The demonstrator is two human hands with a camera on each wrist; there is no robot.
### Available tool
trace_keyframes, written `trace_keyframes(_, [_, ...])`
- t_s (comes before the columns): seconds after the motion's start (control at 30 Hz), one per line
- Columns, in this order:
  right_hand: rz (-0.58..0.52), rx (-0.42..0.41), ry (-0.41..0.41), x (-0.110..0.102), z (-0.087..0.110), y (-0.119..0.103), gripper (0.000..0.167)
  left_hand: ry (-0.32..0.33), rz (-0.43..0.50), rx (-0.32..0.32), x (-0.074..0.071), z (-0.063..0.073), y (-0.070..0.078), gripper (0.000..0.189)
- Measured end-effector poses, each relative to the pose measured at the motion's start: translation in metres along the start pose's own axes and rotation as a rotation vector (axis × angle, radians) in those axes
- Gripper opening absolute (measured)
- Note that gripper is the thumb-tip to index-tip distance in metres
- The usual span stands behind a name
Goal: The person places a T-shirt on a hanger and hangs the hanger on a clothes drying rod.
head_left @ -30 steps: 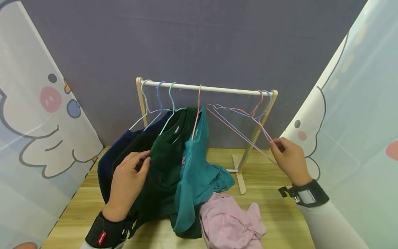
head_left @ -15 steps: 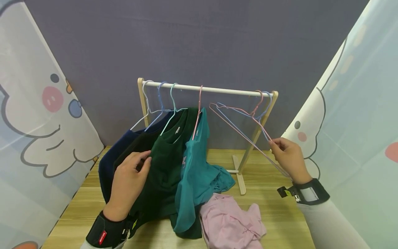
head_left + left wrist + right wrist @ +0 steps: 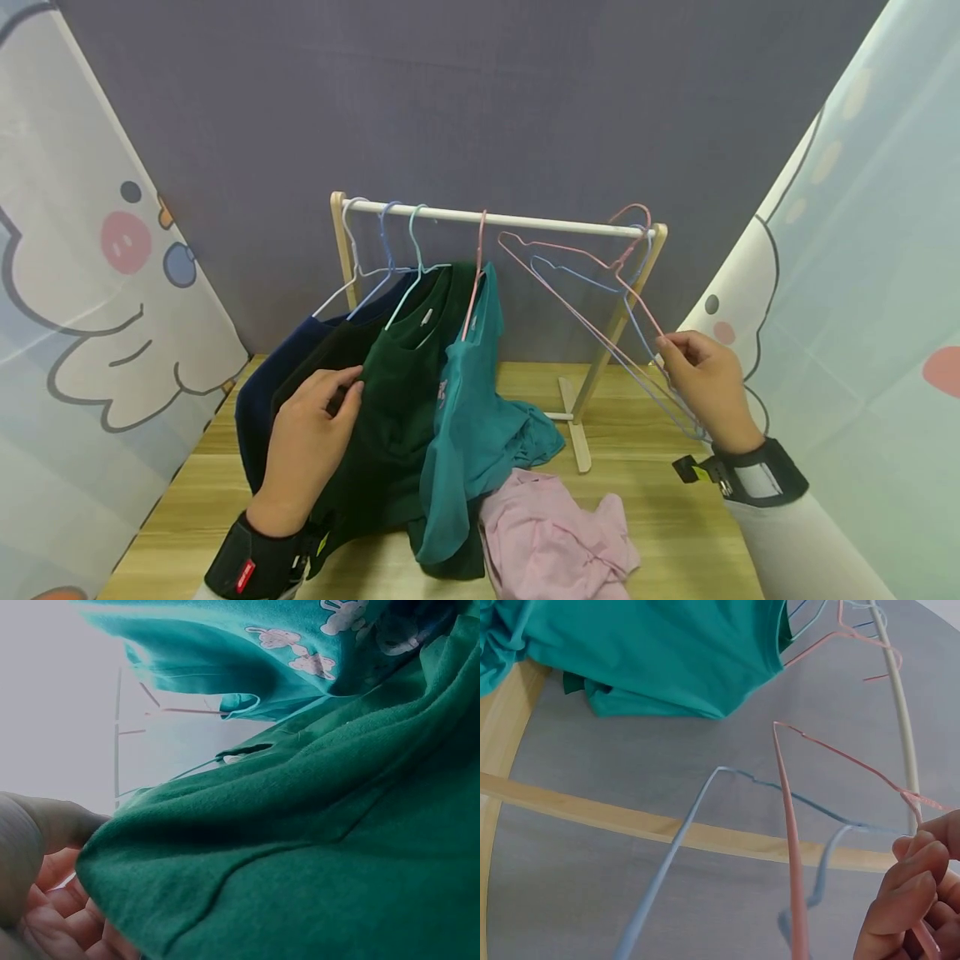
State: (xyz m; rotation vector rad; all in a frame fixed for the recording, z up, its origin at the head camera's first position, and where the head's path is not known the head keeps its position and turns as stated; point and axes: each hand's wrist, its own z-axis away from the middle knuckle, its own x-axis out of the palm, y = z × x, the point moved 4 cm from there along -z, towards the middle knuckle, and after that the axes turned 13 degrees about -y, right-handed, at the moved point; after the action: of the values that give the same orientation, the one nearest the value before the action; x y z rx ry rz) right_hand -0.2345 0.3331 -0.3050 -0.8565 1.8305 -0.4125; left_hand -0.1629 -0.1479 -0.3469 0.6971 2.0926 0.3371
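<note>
My right hand [image 3: 707, 385] pinches the sloping arm of a bare pink hanger [image 3: 558, 245], whose hook rises above the rail at its right end. In the right wrist view, curled fingers [image 3: 907, 900] grip the pink wire. A bare blue hanger [image 3: 573, 272] hangs just behind it. At the other side my left hand [image 3: 313, 446] holds the shoulder edge of a dark green shirt [image 3: 397, 392] between thumb and fingers; the left wrist view shows the cloth [image 3: 247, 847] covering the thumb tip. That shirt hangs on a mint hanger [image 3: 412, 287].
A white rail [image 3: 540, 222] on wooden posts carries the hangers. Right of the green shirt hangs a teal shirt [image 3: 468, 433] on another pink hanger; navy [image 3: 262, 383] and black shirts hang to the left. A crumpled pink garment [image 3: 558, 533] lies on the wooden table [image 3: 660, 533].
The right hand has raised the pink hanger, lifting its hook up off the rail and apart from the blue hanger, which has dropped back a little. The left hand has stayed put.
</note>
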Motion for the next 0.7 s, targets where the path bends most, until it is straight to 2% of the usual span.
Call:
trace_keyframes(0.2, [-0.062, 0.032, 0.007, 0.002, 0.03, 0.004, 0.018, 0.0, 0.013, -0.001, 0.001, 0.0, -0.001, 0.021])
trace_keyframes(0.33, [-0.01, 0.05, 0.013, 0.011, 0.06, 0.012, 0.015, 0.006, 0.013, 0.001, 0.0, -0.002, -0.002, 0.021])
trace_keyframes(0.5, [0.019, 0.113, 0.016, 0.038, 0.099, 0.03, 0.012, 0.013, 0.009, 0.012, 0.0, -0.004, -0.002, 0.021])
trace_keyframes(0.7, [-0.061, 0.194, 0.003, 0.076, 0.136, 0.051, 0.008, 0.016, 0.016, 0.006, 0.0, -0.003, -0.001, 0.02])
